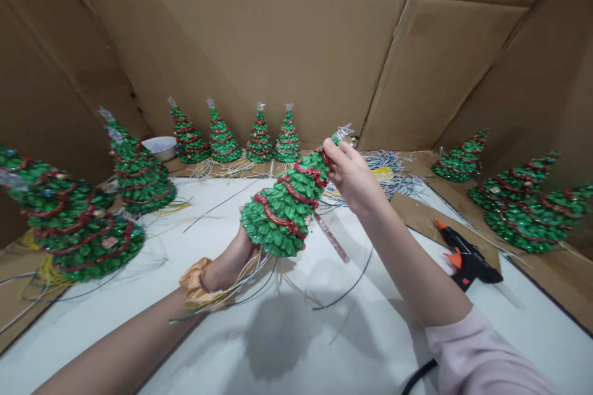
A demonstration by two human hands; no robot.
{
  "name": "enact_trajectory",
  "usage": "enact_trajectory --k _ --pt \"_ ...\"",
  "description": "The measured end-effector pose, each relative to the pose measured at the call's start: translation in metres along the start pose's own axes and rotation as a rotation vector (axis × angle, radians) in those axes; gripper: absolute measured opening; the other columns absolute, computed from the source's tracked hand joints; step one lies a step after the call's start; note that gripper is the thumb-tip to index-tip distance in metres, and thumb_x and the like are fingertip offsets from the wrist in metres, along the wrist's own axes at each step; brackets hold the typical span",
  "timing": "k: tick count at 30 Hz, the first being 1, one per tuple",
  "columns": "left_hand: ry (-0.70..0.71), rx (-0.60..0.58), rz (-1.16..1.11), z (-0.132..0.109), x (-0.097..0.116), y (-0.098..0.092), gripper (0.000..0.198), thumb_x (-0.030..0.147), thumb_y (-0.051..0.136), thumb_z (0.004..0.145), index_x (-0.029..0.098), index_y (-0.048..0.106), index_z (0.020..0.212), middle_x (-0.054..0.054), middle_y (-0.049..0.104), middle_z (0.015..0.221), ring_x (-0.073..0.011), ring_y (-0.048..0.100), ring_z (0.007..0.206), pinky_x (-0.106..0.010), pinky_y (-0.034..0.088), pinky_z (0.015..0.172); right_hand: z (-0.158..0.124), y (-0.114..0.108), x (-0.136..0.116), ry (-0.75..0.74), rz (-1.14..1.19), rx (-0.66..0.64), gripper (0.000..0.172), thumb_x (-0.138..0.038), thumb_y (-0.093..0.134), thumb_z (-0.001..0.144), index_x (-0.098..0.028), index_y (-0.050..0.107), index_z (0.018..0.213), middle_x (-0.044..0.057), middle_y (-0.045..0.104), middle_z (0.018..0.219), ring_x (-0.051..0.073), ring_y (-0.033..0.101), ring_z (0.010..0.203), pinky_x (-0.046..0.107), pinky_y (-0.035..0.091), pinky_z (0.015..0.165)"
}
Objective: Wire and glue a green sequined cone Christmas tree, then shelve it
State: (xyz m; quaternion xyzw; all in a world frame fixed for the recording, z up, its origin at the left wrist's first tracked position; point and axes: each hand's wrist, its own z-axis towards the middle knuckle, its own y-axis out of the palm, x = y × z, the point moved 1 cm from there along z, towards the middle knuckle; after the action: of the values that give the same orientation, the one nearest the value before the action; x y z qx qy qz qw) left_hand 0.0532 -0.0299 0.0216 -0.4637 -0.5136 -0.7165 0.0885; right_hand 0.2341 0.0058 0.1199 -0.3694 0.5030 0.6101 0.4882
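A green Christmas tree figure (285, 210) with red garlands is held tilted above the white table (208, 345), its top pointing up and right. My left hand (234, 253) grips it from below at the base, partly hidden by the tree. Thin yellow, white and dark wires hang from its base over my left wrist, near an orange scrunchie. My right hand (349, 173) pinches the tree near its top, just under a clear star (343, 131). A flat pinkish strip (332, 237) lies on the table behind the tree.
Several similar trees stand at the left (139, 176) and along the back (260, 139); others lean at the right (532, 222). A black and orange glue gun (467, 256) lies at the right. Loose wires (389, 166) and a white bowl (160, 148) are near the cardboard wall (324, 55).
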Motion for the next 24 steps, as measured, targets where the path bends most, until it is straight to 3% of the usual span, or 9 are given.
enact_trajectory --k 4,7,10,14,19,24 --pt "-0.167 0.020 -0.002 -0.005 0.006 0.004 0.044 0.041 0.031 0.090 0.016 0.054 0.117 -0.013 0.063 0.105 -0.0265 0.063 0.085 -0.042 0.050 0.077 0.001 0.001 0.001 -0.086 -0.045 -0.036 0.037 -0.052 0.064 0.068 -0.022 0.043 0.072 -0.002 0.049 0.068 0.009 0.048 0.061 0.024 0.039 0.056" --pt "-0.260 -0.057 -0.047 -0.007 0.009 0.001 0.048 0.047 0.035 0.088 0.013 0.058 0.112 -0.017 0.062 0.106 -0.0252 0.065 0.080 -0.035 0.050 0.074 0.001 0.001 0.002 -0.177 -0.112 -0.049 0.042 -0.057 0.061 0.068 -0.022 0.038 0.070 -0.003 0.046 0.066 0.010 0.046 0.061 0.024 0.040 0.056" --pt "-0.280 -0.139 -0.092 -0.007 0.012 -0.001 0.048 0.045 0.035 0.088 0.010 0.059 0.111 -0.020 0.060 0.110 -0.0256 0.064 0.083 -0.032 0.051 0.075 0.001 0.001 0.002 -0.250 -0.182 -0.044 0.043 -0.059 0.058 0.070 -0.023 0.036 0.070 -0.004 0.043 0.065 0.009 0.044 0.060 0.025 0.040 0.056" --pt "-0.277 -0.162 -0.140 -0.006 0.013 0.000 0.049 0.042 0.037 0.087 0.007 0.056 0.115 -0.019 0.058 0.114 -0.0262 0.064 0.086 -0.032 0.051 0.077 0.001 0.000 0.002 -0.306 -0.234 -0.036 0.040 -0.059 0.054 0.074 -0.023 0.036 0.072 -0.004 0.044 0.065 0.009 0.044 0.059 0.025 0.040 0.056" --pt "-0.331 -0.153 -0.206 -0.006 0.011 0.000 0.045 0.037 0.035 0.087 0.008 0.057 0.114 -0.017 0.058 0.115 -0.0252 0.064 0.087 -0.033 0.052 0.075 0.003 0.000 0.003 -0.230 -0.192 -0.048 0.042 -0.063 0.053 0.071 -0.023 0.040 0.075 -0.003 0.050 0.065 0.011 0.049 0.058 0.026 0.042 0.055" --pt "-0.389 -0.218 -0.201 -0.012 0.012 0.002 0.049 0.035 0.029 0.089 0.003 0.054 0.116 -0.019 0.059 0.111 -0.0223 0.066 0.081 -0.031 0.052 0.076 0.002 0.001 0.001 -0.135 -0.133 -0.124 0.041 -0.062 0.057 0.067 -0.022 0.050 0.073 -0.001 0.054 0.069 0.013 0.053 0.064 0.028 0.044 0.059"
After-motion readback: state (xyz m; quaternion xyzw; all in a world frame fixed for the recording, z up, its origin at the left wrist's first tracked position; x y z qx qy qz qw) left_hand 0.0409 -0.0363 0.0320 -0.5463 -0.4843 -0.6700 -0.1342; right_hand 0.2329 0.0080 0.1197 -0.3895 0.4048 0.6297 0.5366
